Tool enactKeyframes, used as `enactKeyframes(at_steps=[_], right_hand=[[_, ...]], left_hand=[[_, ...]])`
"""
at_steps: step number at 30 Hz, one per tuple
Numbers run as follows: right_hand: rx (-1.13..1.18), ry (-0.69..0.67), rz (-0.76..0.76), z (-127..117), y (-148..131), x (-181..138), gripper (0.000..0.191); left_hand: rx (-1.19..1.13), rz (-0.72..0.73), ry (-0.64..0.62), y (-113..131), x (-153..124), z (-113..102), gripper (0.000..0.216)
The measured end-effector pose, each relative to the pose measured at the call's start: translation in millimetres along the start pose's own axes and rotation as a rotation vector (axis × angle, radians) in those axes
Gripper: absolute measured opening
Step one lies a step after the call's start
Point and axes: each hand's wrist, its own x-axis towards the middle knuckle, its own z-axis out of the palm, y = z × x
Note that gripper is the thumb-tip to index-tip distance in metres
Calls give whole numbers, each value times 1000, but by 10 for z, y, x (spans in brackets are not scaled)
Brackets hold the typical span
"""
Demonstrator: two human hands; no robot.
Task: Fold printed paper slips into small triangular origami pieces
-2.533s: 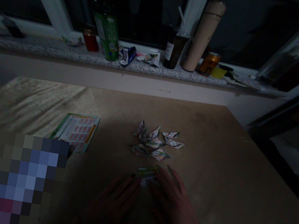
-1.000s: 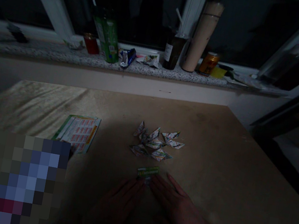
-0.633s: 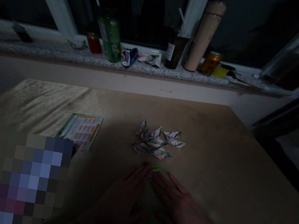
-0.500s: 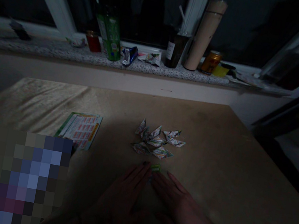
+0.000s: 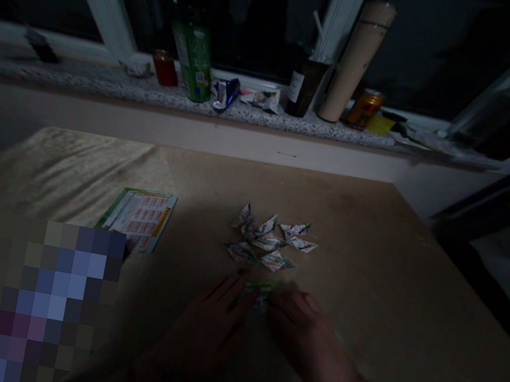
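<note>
A small piece of green-and-white printed paper [image 5: 261, 291] lies on the table between my hands, partly covered by them. My left hand [image 5: 216, 312] lies flat with its fingers stretched out over the paper's left side. My right hand [image 5: 304, 331] has its fingers curled and pressed together at the paper's right edge; its fingertips are dark and slightly blurred. Just beyond are several folded paper pieces [image 5: 268, 241] with pointed ends, printed in colours, grouped close together.
A printed sheet [image 5: 144, 221] with red blocks lies on the table [image 5: 369, 270] at left. On the granite sill [image 5: 249, 113] stand a green bottle [image 5: 193, 61], a dark cup [image 5: 304, 88], a tall flask [image 5: 356, 64] and an orange can [image 5: 365, 110]. A blurred-out patch hides the lower left.
My right hand's fingers have gone from stretched out to curled at the paper's edge. My left hand has shifted slightly left, and more of the paper shows.
</note>
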Motion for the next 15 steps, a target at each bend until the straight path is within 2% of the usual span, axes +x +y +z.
enactKeyframes(at_steps=[4,7,11,15], right_hand=[[99,74,43,123,20,133,27],[177,114,58,208,41,156,42],[203,111,63,269,63,140,65],[187,84,46,284,77,139,70]], left_hand=[[24,-20,18,5,41,-6,40],[15,-22,48,-13,43,19,39],[-67,-52,115,-51,30,63,38],[-157,-94,191,-64,14,71,38]])
